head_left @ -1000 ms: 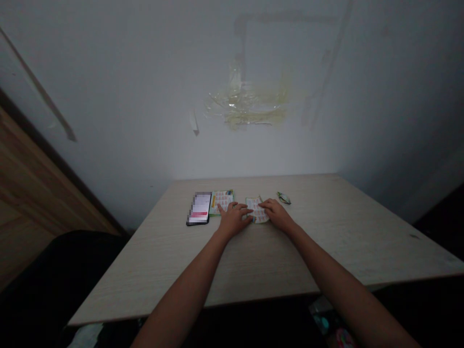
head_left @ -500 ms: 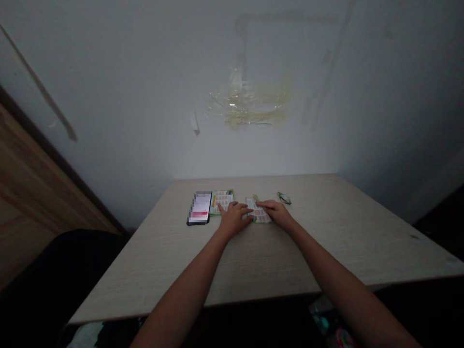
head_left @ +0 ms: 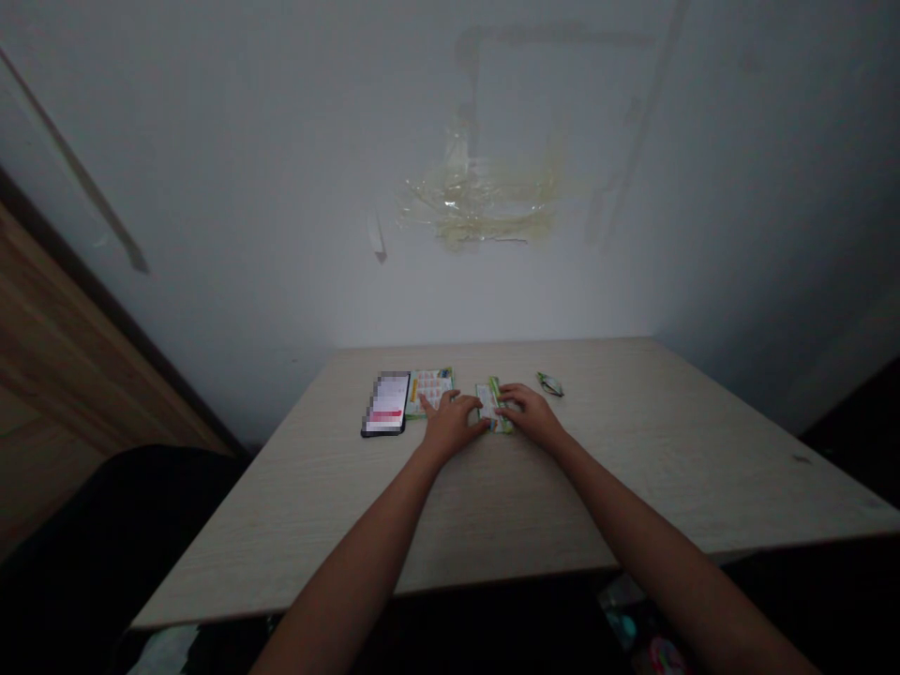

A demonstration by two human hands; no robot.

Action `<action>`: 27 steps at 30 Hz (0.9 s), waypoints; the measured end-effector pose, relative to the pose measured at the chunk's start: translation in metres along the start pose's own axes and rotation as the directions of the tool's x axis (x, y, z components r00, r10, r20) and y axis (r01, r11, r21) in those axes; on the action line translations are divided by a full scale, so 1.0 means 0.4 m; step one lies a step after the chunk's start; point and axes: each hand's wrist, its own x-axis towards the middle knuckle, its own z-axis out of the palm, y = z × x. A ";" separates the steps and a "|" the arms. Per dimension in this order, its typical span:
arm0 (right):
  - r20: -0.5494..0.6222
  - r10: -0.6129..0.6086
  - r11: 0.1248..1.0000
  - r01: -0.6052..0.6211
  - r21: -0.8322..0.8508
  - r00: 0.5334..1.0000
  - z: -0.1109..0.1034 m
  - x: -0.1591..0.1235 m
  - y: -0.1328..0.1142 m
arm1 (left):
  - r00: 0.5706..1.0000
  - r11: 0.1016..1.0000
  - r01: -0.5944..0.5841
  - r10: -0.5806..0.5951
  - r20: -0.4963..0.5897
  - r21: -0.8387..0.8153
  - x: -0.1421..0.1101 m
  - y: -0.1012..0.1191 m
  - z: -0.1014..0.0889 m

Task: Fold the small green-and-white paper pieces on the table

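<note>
1. Left hand (head_left: 454, 424), fingers spread wide, tips reaching the printed paper's (head_left: 490, 403) left side!
2. Right hand (head_left: 532, 414), fingers slightly curled and apart, touching its right side.
3. Paper's on the surface (head_left: 506, 506) between both hands, phone (head_left: 386, 403) farther left.

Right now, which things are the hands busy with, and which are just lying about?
Seems part of the job:
printed paper between the left hand and right hand
perhaps the other printed sheet, partly behind the left hand

Probably just lying about:
phone
small crumpled scrap
wall tape
</note>
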 end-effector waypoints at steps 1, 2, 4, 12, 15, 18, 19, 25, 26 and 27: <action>0.021 -0.001 1.000 0.001 -0.024 1.000 -0.001 0.000 -0.003 | 1.000 1.000 -0.002 0.002 0.001 0.003 0.000 -0.001 0.000; 0.044 0.002 0.999 -0.001 -0.042 0.999 -0.002 -0.001 -0.006 | 1.000 1.000 -0.004 0.004 0.000 0.008 0.000 -0.001 0.000; 0.099 0.003 0.998 0.004 -0.068 0.995 -0.005 -0.003 -0.009 | 1.000 1.000 -0.015 0.015 0.000 0.025 0.000 -0.004 0.001; 0.199 -0.038 0.992 0.061 -0.112 0.979 -0.009 -0.005 0.001 | 0.999 0.998 -0.040 0.040 0.007 0.048 0.003 -0.018 -0.006; 0.178 -0.049 0.992 0.069 -0.106 0.983 -0.006 -0.006 -0.002 | 1.000 0.998 -0.007 0.007 -0.005 0.068 0.004 -0.017 -0.007; 0.141 -0.043 0.995 0.056 -0.085 0.989 -0.005 -0.009 -0.006 | 1.000 0.997 0.010 -0.009 -0.015 0.079 0.006 -0.018 -0.005; 0.131 -0.030 0.996 0.041 -0.078 0.991 -0.006 -0.009 -0.007 | 1.000 0.997 0.010 -0.009 -0.013 0.079 0.006 -0.018 -0.004; 0.220 -0.023 0.998 0.036 -0.058 0.975 -0.026 -0.008 -0.012 | 1.000 0.997 0.015 -0.016 0.009 0.078 0.004 -0.017 -0.007; 0.233 -0.026 0.997 0.042 -0.064 0.972 -0.030 -0.008 -0.012 | 1.000 0.997 0.014 -0.014 0.008 0.076 0.004 -0.017 -0.008; 0.241 -0.027 0.996 0.046 -0.073 0.970 -0.033 -0.007 -0.011 | 1.000 0.997 0.010 -0.011 0.005 0.073 0.003 -0.017 -0.008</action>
